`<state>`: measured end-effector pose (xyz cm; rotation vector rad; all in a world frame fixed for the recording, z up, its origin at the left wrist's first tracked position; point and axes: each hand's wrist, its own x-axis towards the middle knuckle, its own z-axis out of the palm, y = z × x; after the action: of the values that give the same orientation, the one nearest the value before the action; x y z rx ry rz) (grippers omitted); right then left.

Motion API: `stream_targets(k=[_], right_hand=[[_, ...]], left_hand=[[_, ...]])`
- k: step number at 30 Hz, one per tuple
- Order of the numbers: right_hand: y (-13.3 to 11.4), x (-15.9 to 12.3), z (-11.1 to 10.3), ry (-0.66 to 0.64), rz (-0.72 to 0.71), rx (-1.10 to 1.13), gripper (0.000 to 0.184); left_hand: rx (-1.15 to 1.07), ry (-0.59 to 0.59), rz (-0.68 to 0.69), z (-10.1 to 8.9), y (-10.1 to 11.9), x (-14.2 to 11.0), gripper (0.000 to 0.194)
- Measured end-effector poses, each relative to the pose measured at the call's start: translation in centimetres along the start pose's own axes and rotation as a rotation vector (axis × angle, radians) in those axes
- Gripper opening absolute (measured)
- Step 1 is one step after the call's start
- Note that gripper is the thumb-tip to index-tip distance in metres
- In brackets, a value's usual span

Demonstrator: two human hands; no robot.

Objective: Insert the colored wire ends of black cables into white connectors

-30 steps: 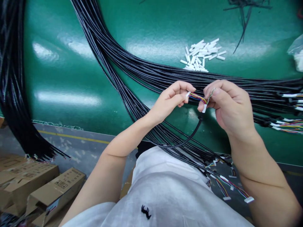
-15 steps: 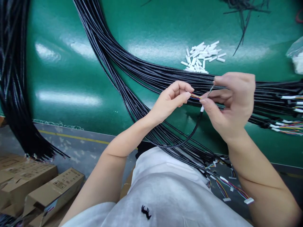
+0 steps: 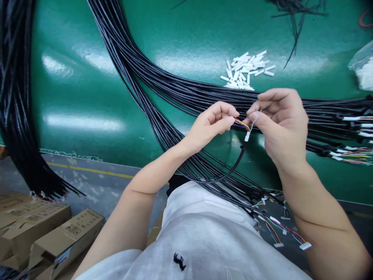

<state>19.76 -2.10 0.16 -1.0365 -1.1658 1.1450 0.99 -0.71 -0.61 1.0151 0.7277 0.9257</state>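
Head view | left hand [image 3: 210, 123] curled, pinching coloured wires [image 3: 242, 124] | right hand [image 3: 282, 126] loosely bent, pinching thin pale wire [image 3: 252, 124]

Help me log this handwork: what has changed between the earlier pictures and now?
Since half a second ago, the thumb of the right hand has moved up and rightward, away from the coloured wires, and its fingertips have drawn nearer the thumb; the white sleeve shows more fully. The left hand still pinches the coloured wires; the white pieces lie as before.
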Motion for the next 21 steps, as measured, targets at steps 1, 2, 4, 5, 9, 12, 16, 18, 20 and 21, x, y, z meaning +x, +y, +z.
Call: stream_targets(k=[1,2,4,5,9,12,16,18,20,21], right_hand=[[0.0,0.0,-0.1,-0.003,0.015,0.016,0.034],[0.0,0.0,-0.2,-0.008,0.029,0.020,0.031],[0.0,-0.2,-0.4,-0.031,0.052,-0.006,0.021],[-0.1,-0.3,-0.5,-0.043,0.061,-0.034,0.016],[-0.6,-0.6,-0.5,-0.066,0.051,-0.119,0.013],[-1.2,-0.7,-0.1,-0.100,0.017,-0.148,0.005],[-1.0,-0.5,0.1,-0.101,0.085,-0.095,0.006],[-0.5,-0.4,-0.1,-0.114,0.137,-0.023,0.006],[-0.1,-0.2,-0.3,-0.144,0.163,0.027,0.012],[0.0,-0.1,-0.4,-0.157,0.170,0.024,0.016]], left_hand=[[0.001,-0.002,0.000,0.0,0.0,0.0,0.031],[0.004,0.001,-0.001,0.0,0.0,0.0,0.032],[0.007,0.019,-0.005,-0.1,-0.1,0.0,0.033],[0.004,0.033,-0.008,-0.2,-0.1,0.0,0.033],[-0.031,0.088,-0.003,-0.4,-0.2,0.1,0.029],[-0.050,0.119,0.012,-0.4,-0.2,0.1,0.026],[-0.038,0.127,-0.012,-0.4,-0.2,0.1,0.026],[-0.014,0.117,-0.025,-0.5,-0.3,0.1,0.028],[0.022,0.104,-0.017,-0.5,-0.2,0.1,0.030],[0.048,0.099,-0.004,-0.4,-0.1,0.0,0.031]])
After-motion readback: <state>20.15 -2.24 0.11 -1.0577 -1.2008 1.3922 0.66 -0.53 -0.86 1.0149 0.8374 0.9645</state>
